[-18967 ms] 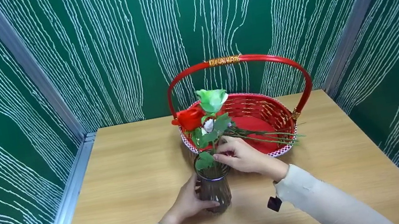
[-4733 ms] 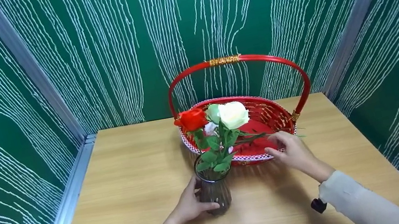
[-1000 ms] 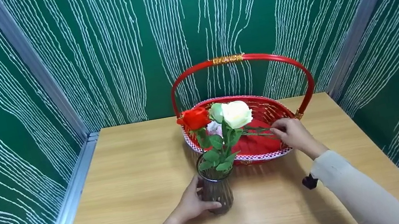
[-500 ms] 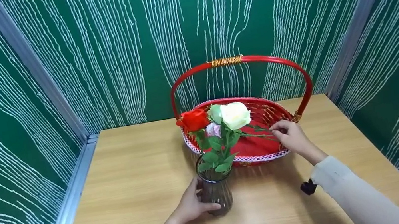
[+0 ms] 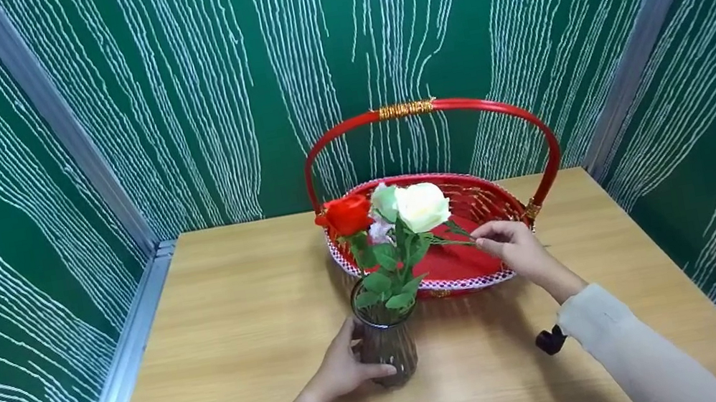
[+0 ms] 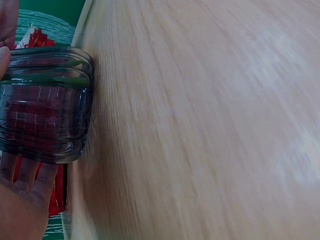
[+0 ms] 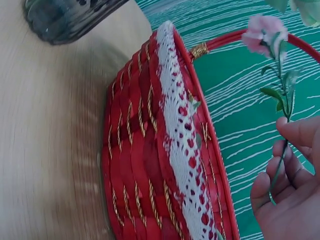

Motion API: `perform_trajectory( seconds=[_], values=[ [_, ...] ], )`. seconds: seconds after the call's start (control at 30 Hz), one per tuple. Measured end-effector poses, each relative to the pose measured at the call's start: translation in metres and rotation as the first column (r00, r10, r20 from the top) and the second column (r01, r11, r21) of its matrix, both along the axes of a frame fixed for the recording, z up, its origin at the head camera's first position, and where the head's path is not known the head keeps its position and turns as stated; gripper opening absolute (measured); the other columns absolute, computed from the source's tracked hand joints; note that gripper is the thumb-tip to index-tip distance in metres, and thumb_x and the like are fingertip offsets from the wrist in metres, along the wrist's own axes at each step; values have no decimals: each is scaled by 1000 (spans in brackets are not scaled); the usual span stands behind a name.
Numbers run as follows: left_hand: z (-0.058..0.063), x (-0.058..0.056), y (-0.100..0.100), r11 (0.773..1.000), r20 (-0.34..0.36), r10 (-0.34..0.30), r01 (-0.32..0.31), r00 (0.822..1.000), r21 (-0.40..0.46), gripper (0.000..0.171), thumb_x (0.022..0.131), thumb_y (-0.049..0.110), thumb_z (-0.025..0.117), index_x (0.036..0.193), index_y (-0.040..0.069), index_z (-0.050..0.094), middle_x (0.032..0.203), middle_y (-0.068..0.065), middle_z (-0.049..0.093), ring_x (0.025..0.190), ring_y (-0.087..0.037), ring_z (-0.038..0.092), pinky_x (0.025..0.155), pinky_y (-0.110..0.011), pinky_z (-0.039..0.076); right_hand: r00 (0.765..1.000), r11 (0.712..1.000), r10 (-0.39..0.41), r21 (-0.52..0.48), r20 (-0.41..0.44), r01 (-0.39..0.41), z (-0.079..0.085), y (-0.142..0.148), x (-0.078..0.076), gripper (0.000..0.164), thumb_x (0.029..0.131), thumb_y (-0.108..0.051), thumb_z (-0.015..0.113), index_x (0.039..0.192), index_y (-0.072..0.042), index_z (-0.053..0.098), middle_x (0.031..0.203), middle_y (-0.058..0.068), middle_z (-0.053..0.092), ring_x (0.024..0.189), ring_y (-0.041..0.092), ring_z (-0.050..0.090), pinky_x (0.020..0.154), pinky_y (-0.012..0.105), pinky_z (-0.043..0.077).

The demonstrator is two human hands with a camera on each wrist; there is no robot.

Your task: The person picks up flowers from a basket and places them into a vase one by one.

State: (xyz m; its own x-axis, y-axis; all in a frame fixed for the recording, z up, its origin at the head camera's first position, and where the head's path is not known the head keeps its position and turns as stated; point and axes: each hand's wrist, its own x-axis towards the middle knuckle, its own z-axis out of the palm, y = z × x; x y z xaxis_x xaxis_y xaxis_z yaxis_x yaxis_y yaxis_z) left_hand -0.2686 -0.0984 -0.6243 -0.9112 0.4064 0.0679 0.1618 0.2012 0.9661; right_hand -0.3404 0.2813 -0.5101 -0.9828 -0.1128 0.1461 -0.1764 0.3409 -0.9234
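Observation:
My left hand [image 5: 339, 371] grips the dark, ribbed glass vase [image 5: 389, 352] low on its side; the vase stands upright on the table. A red rose [image 5: 347, 215] and a white rose [image 5: 423, 207] rise above the vase, with a greenish bloom [image 5: 384, 203] beside the white one and green leaves at the rim. Over the red basket [image 5: 466, 282], my right hand [image 5: 515, 249] pinches the thin stem of a pink carnation [image 7: 264, 34], shown plainly in the right wrist view. In the head view the roses mostly hide that bloom.
The woven basket has white lace trim [image 7: 180, 125] and a tall red handle [image 5: 480, 104] arching over it. A pale flower [image 5: 380, 230] shows behind the vase's leaves. Green walls with white lines [image 5: 202, 96] enclose the wooden table [image 5: 234, 287] at the back and sides.
Earlier, my right hand was at the vase with a pale rose, then reached into the basket. It now holds up the carnation, shifted slightly left. My left hand has stayed on the vase.

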Motion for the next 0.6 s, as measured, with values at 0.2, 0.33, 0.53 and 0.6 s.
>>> perform_trajectory(
  seconds=[0.2,0.33,0.53,0.6],
  values=[
    [0,0,0,1000,-5,8,-8,1000,-20,98,78,12,99,157,5,42,139,-19,59,139,-44,57,117,-52,55,998,997,55,-52,21,-54,4,-4,4,18,104,-6,71,116,8,72,88,1,70,81,13,62,73,22,57],
    [0,0,-1,1000,-6,5,-5,1000,-27,100,78,11,99,159,5,40,139,-19,58,139,-43,57,117,-53,55,995,991,99,-89,26,-96,8,-7,8,14,102,-7,74,112,4,74,88,6,74,78,16,67,75,24,62],
    [1,0,-1,1000,-11,-4,3,1000,-22,103,78,10,99,162,6,37,140,-19,58,137,-41,59,114,-50,58,987,976,161,-145,-14,-162,9,-13,13,19,100,-2,75,110,13,69,89,1,78,76,15,73,75,27,68],
    [1,0,0,1000,-11,-7,7,1000,-19,105,78,10,99,162,7,37,139,-18,58,135,-40,60,113,-47,59,983,970,180,-159,-28,-182,9,-15,15,23,99,0,75,110,18,66,88,0,79,75,14,74,75,28,69]
  ],
)
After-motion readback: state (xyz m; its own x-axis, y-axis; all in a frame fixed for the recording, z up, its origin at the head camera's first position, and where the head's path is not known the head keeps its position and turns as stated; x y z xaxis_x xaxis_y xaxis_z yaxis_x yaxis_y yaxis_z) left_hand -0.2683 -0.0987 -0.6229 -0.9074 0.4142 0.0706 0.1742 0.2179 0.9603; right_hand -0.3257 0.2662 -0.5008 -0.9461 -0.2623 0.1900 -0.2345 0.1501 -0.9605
